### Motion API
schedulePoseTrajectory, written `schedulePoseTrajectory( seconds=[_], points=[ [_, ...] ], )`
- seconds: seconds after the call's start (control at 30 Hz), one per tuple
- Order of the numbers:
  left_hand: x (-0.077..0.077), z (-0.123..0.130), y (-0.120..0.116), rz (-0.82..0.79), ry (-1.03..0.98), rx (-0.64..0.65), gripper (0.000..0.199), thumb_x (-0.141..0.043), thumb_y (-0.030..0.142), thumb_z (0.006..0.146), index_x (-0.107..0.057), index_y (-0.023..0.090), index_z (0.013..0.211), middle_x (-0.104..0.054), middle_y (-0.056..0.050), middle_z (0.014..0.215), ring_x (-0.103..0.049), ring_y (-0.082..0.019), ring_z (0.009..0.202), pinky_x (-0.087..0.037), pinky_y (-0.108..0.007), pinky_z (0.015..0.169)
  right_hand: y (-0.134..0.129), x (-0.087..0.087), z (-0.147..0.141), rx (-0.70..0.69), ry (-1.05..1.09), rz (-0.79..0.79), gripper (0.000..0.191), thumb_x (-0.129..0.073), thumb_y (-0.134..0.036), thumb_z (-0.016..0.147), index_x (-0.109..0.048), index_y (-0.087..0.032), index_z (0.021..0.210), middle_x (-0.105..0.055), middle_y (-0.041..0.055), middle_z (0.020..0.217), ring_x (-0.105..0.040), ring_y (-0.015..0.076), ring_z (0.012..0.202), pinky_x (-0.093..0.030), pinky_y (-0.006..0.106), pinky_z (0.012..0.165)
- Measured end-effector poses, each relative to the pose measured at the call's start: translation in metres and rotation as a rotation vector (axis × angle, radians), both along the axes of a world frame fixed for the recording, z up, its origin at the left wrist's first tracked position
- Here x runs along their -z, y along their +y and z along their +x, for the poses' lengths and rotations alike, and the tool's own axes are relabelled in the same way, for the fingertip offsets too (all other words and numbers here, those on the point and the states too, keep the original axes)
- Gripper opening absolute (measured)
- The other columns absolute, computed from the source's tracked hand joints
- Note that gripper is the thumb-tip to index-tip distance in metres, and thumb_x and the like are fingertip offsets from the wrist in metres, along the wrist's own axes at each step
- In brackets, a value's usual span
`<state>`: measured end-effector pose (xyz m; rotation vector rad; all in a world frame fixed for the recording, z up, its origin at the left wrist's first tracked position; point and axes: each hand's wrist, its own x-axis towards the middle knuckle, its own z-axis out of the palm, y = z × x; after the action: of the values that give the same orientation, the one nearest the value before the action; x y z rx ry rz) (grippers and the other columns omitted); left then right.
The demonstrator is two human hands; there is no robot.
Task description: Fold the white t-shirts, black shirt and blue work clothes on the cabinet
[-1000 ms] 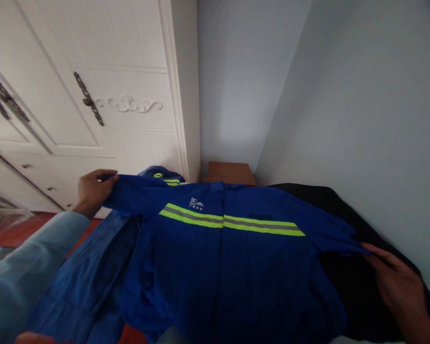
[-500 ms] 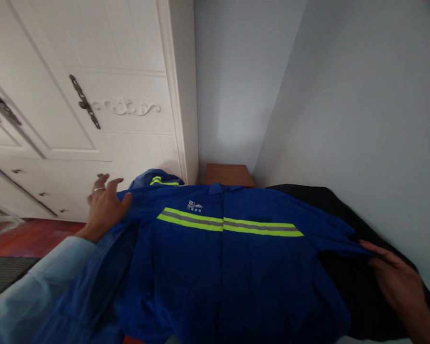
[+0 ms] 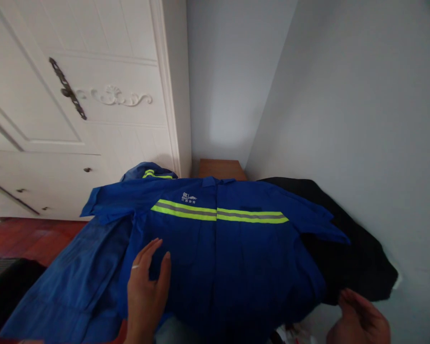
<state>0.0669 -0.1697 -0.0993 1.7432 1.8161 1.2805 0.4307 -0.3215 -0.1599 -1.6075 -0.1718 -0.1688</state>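
Note:
A blue work jacket [image 3: 186, 239] with a collar, a white chest logo and a yellow-grey reflective band lies spread out front side up, both sleeves out to the sides. Over its lower left part is my left hand [image 3: 146, 286], fingers apart, with a ring on one finger; I cannot tell whether it touches the cloth. At the lower right, my right hand [image 3: 360, 320] has thumb and fingers drawn together beside the edge of a black cloth [image 3: 358, 258]. Whatever its fingertips hold, if anything, cannot be made out. The jacket's bottom hem is mostly in shadow.
More blue clothing [image 3: 75, 272] lies under and left of the jacket. A bundled blue garment [image 3: 139, 171] with a reflective stripe sits behind it. White wardrobe [image 3: 122, 138] at left, brown wooden box-like piece [image 3: 222, 168] in the corner, grey wall [image 3: 344, 119] at right.
My left hand has come from the left sleeve down and right over the jacket's front. My right hand has let go of the right sleeve and moved lower. Both sleeves now lie free.

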Motion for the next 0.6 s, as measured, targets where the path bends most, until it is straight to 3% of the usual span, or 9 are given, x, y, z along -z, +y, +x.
schedulePoseTrajectory(
  seconds=[0.17,0.33,0.47,0.6],
  points=[
    [0.035,-0.023,-0.040,0.004,0.016,-0.051,0.045,-0.050,0.058,0.087,-0.058,0.031,0.122,-0.060,-0.011,0.134,-0.054,-0.033,0.130,-0.042,-0.056,0.115,0.009,0.019,-0.005,-0.110,0.332,0.132,0.037,-0.074,-0.030,0.052,-0.060,-0.023,0.086,-0.064,-0.0001,0.086,-0.062,0.0188,0.078,-0.055,0.036,0.077],
    [0.065,-0.035,-0.058,-0.008,-0.058,-0.159,0.059,-0.052,0.059,0.085,-0.052,0.024,0.132,-0.056,-0.016,0.136,-0.054,-0.036,0.128,-0.046,-0.059,0.109,0.014,0.031,-0.010,-0.134,0.293,0.071,0.034,-0.070,-0.038,0.057,-0.055,-0.024,0.085,-0.060,-0.0014,0.082,-0.057,0.0168,0.069,-0.049,0.031,0.062],
    [0.089,-0.034,-0.057,-0.021,-0.150,-0.270,0.070,-0.053,0.059,0.084,-0.046,0.018,0.140,-0.051,-0.020,0.137,-0.056,-0.038,0.126,-0.051,-0.056,0.103,0.000,0.037,0.000,-0.250,0.300,-0.140,0.034,-0.065,-0.048,0.063,-0.056,-0.025,0.086,-0.059,0.0000,0.077,-0.061,0.0232,0.072,-0.052,0.035,0.060],
    [0.100,-0.037,-0.053,0.001,-0.084,-0.344,0.075,-0.052,0.057,0.083,-0.043,0.013,0.142,-0.052,-0.025,0.138,-0.046,-0.043,0.137,-0.041,-0.061,0.112,-0.024,0.043,0.020,-0.590,0.255,-0.311,0.042,-0.068,-0.059,0.056,-0.061,-0.027,0.081,-0.068,0.0070,0.087,-0.064,0.0397,0.104,-0.059,0.048,0.075]
  ],
)
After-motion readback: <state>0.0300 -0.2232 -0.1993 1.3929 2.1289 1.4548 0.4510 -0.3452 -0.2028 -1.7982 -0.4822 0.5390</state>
